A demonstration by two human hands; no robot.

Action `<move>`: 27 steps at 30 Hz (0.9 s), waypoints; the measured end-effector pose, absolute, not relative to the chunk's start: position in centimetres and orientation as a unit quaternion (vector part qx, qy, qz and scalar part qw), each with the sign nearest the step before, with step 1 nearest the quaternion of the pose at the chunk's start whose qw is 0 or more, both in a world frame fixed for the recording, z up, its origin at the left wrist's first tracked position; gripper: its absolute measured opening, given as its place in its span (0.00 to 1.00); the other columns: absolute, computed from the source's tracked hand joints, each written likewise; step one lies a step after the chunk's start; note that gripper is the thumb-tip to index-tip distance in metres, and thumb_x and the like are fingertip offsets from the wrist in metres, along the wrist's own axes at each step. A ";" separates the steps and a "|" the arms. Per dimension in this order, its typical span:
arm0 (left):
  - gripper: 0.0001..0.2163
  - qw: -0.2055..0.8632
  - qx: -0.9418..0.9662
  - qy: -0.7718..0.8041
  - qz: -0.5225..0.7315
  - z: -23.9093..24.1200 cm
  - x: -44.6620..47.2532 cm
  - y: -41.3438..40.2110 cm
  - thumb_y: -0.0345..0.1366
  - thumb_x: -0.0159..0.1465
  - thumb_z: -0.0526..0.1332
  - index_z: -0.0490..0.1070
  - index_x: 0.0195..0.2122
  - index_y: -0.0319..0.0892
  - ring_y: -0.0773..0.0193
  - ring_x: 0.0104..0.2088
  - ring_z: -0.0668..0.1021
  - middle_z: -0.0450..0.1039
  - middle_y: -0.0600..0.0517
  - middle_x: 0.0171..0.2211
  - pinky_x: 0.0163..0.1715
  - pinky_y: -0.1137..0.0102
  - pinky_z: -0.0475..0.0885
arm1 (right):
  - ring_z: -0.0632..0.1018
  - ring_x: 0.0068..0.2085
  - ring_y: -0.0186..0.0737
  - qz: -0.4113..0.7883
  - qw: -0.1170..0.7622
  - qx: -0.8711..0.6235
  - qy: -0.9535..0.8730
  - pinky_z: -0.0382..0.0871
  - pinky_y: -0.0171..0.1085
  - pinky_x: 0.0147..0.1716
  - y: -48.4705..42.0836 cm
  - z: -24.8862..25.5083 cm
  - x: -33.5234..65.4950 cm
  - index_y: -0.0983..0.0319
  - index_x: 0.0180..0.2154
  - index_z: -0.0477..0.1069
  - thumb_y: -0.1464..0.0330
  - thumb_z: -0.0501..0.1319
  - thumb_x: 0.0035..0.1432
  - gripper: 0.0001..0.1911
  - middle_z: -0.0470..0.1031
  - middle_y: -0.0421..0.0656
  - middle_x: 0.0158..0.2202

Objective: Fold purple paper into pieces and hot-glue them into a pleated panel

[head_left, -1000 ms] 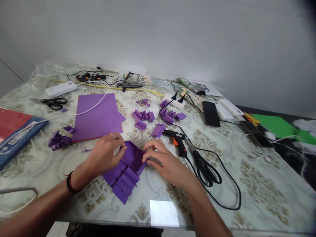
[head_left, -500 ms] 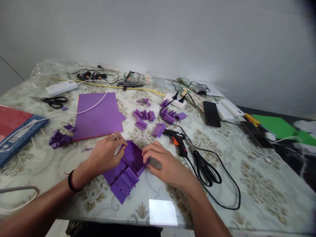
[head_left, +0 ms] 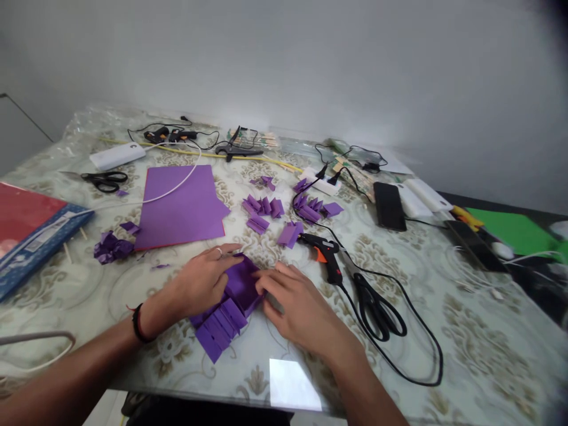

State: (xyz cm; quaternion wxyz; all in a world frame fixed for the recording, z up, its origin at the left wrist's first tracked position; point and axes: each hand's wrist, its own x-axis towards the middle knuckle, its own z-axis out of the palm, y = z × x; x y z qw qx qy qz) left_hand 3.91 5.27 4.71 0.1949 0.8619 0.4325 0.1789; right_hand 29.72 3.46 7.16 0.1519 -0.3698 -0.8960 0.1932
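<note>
A folded purple paper piece (head_left: 231, 302) with several pleated strips lies on the glass-topped table (head_left: 444, 331) in front of me. My left hand (head_left: 202, 281) rests on its left side, fingers stretched out flat over the paper. On the right edge of the paper my right hand (head_left: 293, 299) presses down, with its fingers stretched flat. Several small folded purple pieces (head_left: 266, 210) lie just beyond. A large purple sheet (head_left: 181, 204) lies further left.
A black and orange glue gun (head_left: 326, 257) and black scissors (head_left: 377, 305) with a looping cable lie right of my hands. Another pair of scissors (head_left: 104, 178), a white power bank (head_left: 118, 155), a phone (head_left: 389, 205), crumpled purple scraps (head_left: 110, 247) and a red and blue folder (head_left: 31, 231) surround the spot.
Both hands have flattened onto the purple paper; the left hand's fingers went from curled to stretched out. The view shifted slightly.
</note>
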 end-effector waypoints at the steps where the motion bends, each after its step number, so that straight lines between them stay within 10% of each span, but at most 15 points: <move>1: 0.25 0.199 0.862 0.429 0.181 4.7 3.9 5.3 0.24 0.68 0.54 0.77 0.64 0.37 0.50 0.70 0.75 0.73 0.39 0.69 0.70 0.54 0.73 | 0.76 0.49 0.53 0.189 0.148 -0.370 -0.897 0.71 0.54 0.54 3.4 7.2 29.7 0.59 0.42 0.71 0.79 0.59 0.66 0.09 0.83 0.50 0.52; 16: 0.25 0.241 0.834 0.464 0.175 5.2 5.0 4.8 0.29 0.65 0.59 0.76 0.64 0.39 0.46 0.70 0.74 0.74 0.39 0.67 0.72 0.48 0.69 | 0.79 0.53 0.54 0.253 0.146 -0.396 -0.871 0.72 0.57 0.59 3.4 7.2 29.7 0.56 0.39 0.66 0.75 0.68 0.62 0.12 0.81 0.48 0.58; 27: 0.15 0.329 0.829 0.398 0.214 6.6 4.5 5.2 0.20 0.63 0.57 0.81 0.33 0.44 0.50 0.70 0.72 0.73 0.47 0.67 0.69 0.51 0.71 | 0.78 0.60 0.55 0.288 0.161 -0.399 -0.856 0.72 0.55 0.61 4.0 6.8 30.1 0.56 0.40 0.67 0.74 0.75 0.62 0.17 0.81 0.48 0.58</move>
